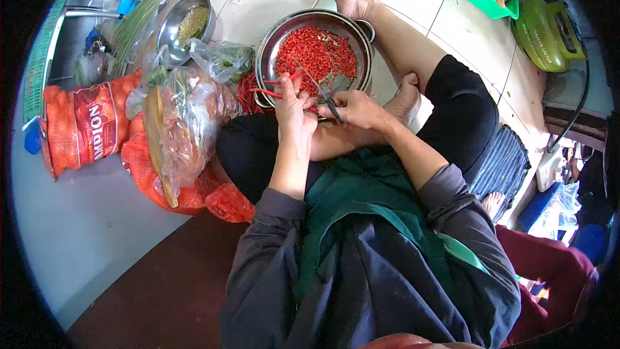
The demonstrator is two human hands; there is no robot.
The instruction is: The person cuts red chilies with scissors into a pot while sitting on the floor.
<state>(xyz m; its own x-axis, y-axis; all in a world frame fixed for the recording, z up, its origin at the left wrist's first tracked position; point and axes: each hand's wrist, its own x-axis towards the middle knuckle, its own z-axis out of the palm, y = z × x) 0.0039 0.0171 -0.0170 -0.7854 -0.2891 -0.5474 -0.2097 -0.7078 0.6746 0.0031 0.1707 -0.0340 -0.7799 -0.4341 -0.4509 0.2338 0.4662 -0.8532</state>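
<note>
Scissors [332, 106] partly hidden behind fingers [346, 98]

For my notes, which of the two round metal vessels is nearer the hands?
The large two-handled pot of red pieces; the smaller bowl of greenish bits stands farther off.

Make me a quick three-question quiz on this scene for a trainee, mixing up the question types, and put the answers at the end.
1. Multiple choice: which tool is in the right hand? (a) a knife (b) scissors (c) a spoon

2. True or false: the metal pot is empty.

3. Fill in the blank: the left hand holds long red ____.

Key:
1. b, scissors.
2. False; the metal pot holds many small red pieces.
3. chilies.
</note>
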